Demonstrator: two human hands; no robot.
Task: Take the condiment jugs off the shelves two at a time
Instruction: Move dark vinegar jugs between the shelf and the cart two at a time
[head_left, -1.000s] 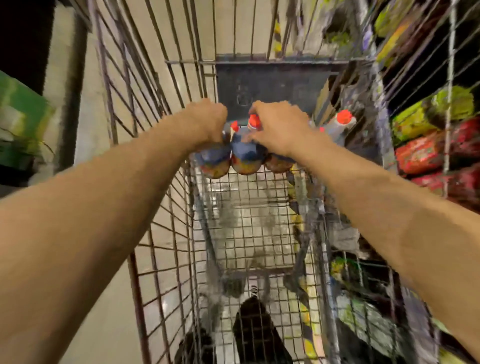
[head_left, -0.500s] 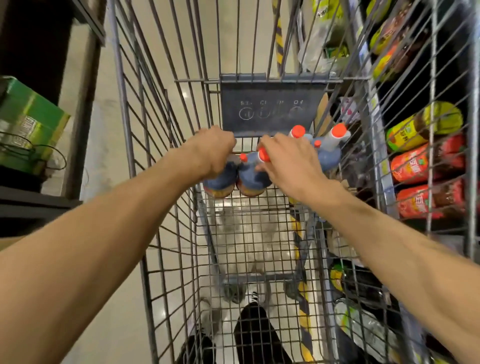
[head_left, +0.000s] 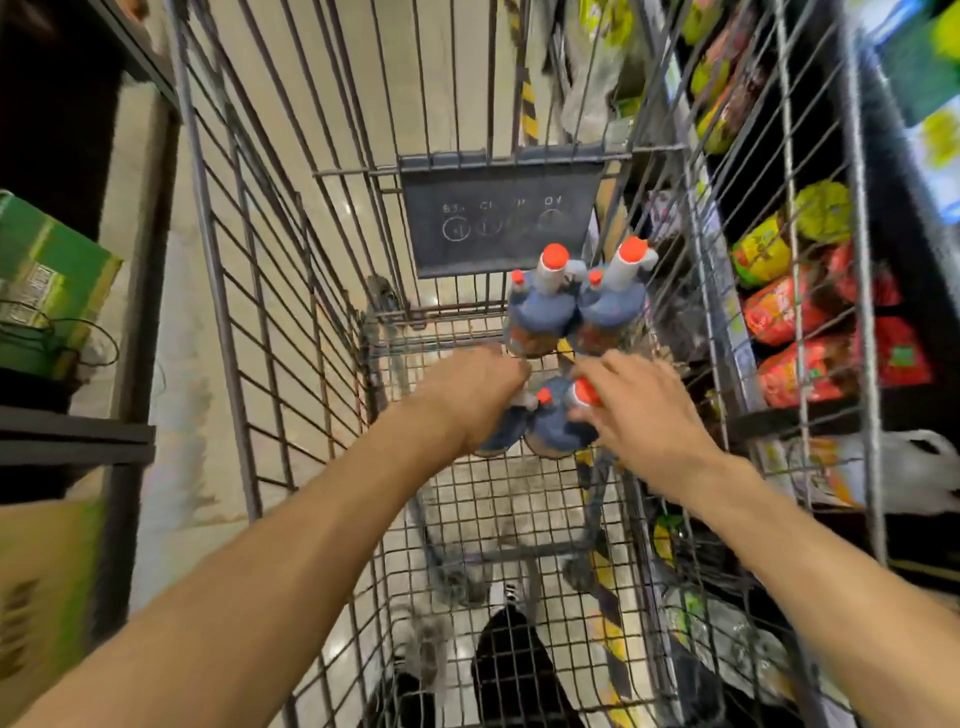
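Four blue condiment jugs with orange caps are in the wire shopping cart (head_left: 291, 332). Two stand side by side at the far end, the far left jug (head_left: 540, 312) and the far right jug (head_left: 610, 304). Just in front of them are two more. My left hand (head_left: 470, 397) grips the top of the near left jug (head_left: 497, 434). My right hand (head_left: 641, 408) lies over the near right jug (head_left: 558, 434) with loosely spread fingers touching its orange cap; the grip is partly hidden. Both near jugs sit low by the cart's mesh floor.
Shelves with red and yellow-green food packets (head_left: 795, 312) run along the right of the cart. A dark shelf unit with a green box (head_left: 47, 280) stands on the left. A grey plate (head_left: 498, 218) hangs on the cart's far wall. My dark shoe (head_left: 514, 670) shows under the mesh.
Both hands came down and toward me with their jugs, setting them in front of the two far jugs. My right hand's fingers have loosened from the cap.
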